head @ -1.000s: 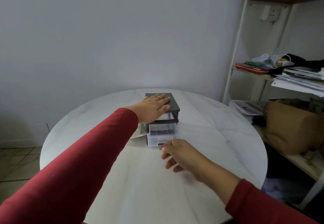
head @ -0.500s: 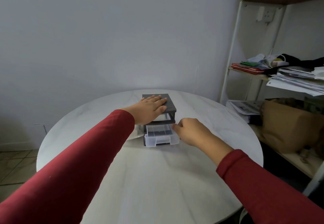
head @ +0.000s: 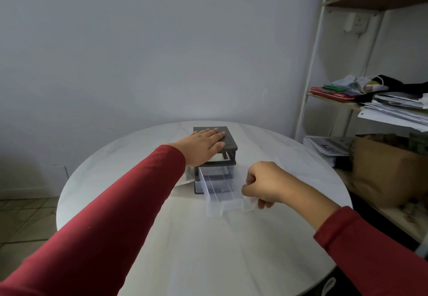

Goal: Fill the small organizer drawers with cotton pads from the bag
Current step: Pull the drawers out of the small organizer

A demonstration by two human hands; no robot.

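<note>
left hand (head: 205, 145) flat, fingers straight, pressing on the grey organizer (head: 230, 141) | right hand (head: 264, 185) fingers curled, gripping the clear drawer (head: 220, 195) at its front; it's far out over the tabletop (head: 208, 249)

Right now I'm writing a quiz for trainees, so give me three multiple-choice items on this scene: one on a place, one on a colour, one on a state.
1. Where does the left hand rest?
A. Flat on top of the dark grey plastic organizer
B. On the bare tabletop
C. Inside a drawer

2. What colour are the long sleeves?
A. Blue
B. Red
C. White

3. What state is the clear plastic drawer in?
A. Pushed fully shut
B. Drawn far out towards the person
C. Lying upside down on the floor

Answers:
1. A: the straight fingers lie across the organizer's top panel.
2. B: both forearms are covered in red cloth.
3. B: most of the drawer's length sticks out of the frame, and the right hand grips its front right corner.
</note>
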